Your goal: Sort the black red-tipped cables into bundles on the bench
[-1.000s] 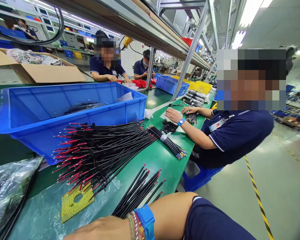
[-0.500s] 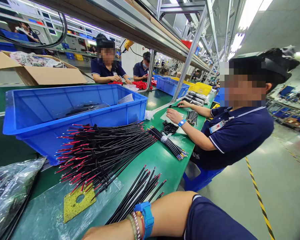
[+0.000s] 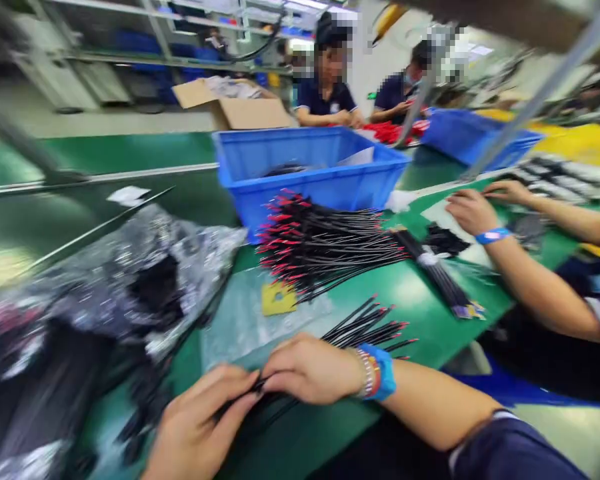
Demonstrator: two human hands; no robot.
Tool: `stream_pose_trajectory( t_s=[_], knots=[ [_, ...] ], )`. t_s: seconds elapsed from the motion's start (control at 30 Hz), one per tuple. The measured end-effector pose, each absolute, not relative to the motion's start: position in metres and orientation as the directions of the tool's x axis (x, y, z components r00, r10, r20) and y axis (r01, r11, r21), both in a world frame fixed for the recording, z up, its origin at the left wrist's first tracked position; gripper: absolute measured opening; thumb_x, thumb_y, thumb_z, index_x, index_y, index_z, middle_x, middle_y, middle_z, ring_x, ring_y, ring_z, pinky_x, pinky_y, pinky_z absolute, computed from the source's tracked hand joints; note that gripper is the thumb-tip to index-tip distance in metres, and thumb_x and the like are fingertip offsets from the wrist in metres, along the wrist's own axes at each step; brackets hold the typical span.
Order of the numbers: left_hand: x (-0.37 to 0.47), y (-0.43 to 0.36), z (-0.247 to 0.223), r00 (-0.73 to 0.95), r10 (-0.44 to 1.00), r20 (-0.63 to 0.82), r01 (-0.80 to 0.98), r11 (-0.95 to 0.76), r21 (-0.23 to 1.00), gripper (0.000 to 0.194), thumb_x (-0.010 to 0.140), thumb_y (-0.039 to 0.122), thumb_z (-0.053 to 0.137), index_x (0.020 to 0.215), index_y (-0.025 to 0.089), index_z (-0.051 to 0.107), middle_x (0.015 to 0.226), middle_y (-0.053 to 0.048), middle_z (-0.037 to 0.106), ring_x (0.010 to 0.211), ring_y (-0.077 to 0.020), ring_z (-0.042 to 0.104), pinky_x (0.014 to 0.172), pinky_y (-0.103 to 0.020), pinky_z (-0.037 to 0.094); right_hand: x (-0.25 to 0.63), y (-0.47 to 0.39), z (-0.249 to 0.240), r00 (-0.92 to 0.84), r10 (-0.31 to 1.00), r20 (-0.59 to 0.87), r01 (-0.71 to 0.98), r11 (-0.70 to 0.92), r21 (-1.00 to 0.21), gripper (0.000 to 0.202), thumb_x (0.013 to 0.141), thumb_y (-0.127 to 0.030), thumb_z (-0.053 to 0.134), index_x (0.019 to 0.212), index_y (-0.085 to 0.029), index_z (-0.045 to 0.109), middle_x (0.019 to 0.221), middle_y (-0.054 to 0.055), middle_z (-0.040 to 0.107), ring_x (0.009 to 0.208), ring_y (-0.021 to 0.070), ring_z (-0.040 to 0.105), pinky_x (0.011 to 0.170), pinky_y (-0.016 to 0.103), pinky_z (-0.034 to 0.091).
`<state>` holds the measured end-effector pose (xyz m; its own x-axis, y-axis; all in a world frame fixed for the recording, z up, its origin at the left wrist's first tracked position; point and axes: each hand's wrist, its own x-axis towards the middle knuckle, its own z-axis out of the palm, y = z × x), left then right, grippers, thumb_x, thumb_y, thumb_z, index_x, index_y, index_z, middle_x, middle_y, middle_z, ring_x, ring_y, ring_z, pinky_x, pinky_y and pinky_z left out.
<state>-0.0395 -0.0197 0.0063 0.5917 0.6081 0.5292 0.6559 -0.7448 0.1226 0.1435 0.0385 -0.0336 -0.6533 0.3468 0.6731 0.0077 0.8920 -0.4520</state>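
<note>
At the bottom of the view my left hand (image 3: 205, 417) and my right hand (image 3: 313, 370) meet with fingertips nearly touching. Both pinch a thin black cable; the spot between the fingers is small and blurred. Beneath my right hand, loose black cables (image 3: 363, 327) with red ends fan out on the green table. Beyond them lies a large pile of black cables (image 3: 335, 247) with red tips. A yellow sponge (image 3: 275, 300) with a hole rests on a clear plastic sheet (image 3: 230, 323) in front of that pile.
A blue bin (image 3: 310, 180) stands behind the pile. Left is a crumpled plastic bag (image 3: 200, 247) with black parts (image 3: 45, 393). On the right a tied cable bundle (image 3: 435, 273) lies near a co-worker's hands (image 3: 475, 213). A metal post (image 3: 530, 100) slants above the table.
The view has swung left and down, so both my hands now show, with my left hand newly in sight. The bin and cable pile have shifted right in the picture.
</note>
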Motion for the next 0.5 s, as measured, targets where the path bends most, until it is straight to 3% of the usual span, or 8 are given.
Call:
stream_pose_trajectory(
  t_s=[0.07, 0.17, 0.3, 0.5],
  knots=[
    [-0.035, -0.022, 0.008, 0.589, 0.625, 0.512, 0.631, -0.751, 0.192, 0.020, 0.075, 0.007, 0.054, 0.091, 0.019, 0.054, 0.081, 0.002, 0.053, 0.075, -0.0034, 0.051, 0.065, -0.012, 0.043, 0.144, 0.039, -0.036, -0.634, 0.356, 0.687, -0.049, 0.868, -0.495, 0.024, 0.082, -0.020, 0.043, 0.073, -0.004, 0.058, 0.066, 0.004, 0.051, 0.062, 0.0055, 0.043, 0.062, 0.015, 0.034],
    [-0.028, -0.017, 0.009, 0.532, 0.695, 0.483, 0.616, -0.709, 0.343, 0.014, 0.076, 0.009, 0.052, 0.086, 0.016, 0.059, 0.075, 0.001, 0.054, 0.070, -0.0048, 0.050, 0.062, -0.016, 0.041, 0.147, 0.037, -0.033, -0.680, 0.397, 0.617, -0.041, 0.819, -0.572, 0.022, 0.083, -0.020, 0.043, 0.072, -0.007, 0.057, 0.064, 0.002, 0.049, 0.062, 0.0040, 0.041, 0.060, 0.015, 0.032],
    [-0.027, -0.014, 0.011, 0.425, 0.821, 0.381, 0.593, -0.570, 0.569, 0.014, 0.074, 0.022, 0.059, 0.086, 0.016, 0.062, 0.075, 0.002, 0.055, 0.070, -0.0038, 0.050, 0.065, -0.016, 0.039, 0.155, 0.034, -0.024, -0.720, 0.468, 0.513, 0.026, 0.757, -0.653, 0.025, 0.085, -0.025, 0.041, 0.071, -0.009, 0.054, 0.062, 0.000, 0.047, 0.058, 0.0028, 0.038, 0.057, 0.016, 0.031],
    [-0.029, -0.013, 0.011, 0.381, 0.830, 0.408, 0.593, -0.558, 0.580, 0.011, 0.071, 0.018, 0.060, 0.080, 0.012, 0.060, 0.072, 0.001, 0.055, 0.067, -0.0036, 0.049, 0.063, -0.015, 0.038, 0.157, 0.036, -0.024, -0.728, 0.497, 0.473, 0.080, 0.747, -0.661, 0.018, 0.085, -0.025, 0.043, 0.087, -0.016, 0.058, 0.076, -0.002, 0.054, 0.068, 0.0027, 0.046, 0.065, 0.016, 0.035]
  ],
)
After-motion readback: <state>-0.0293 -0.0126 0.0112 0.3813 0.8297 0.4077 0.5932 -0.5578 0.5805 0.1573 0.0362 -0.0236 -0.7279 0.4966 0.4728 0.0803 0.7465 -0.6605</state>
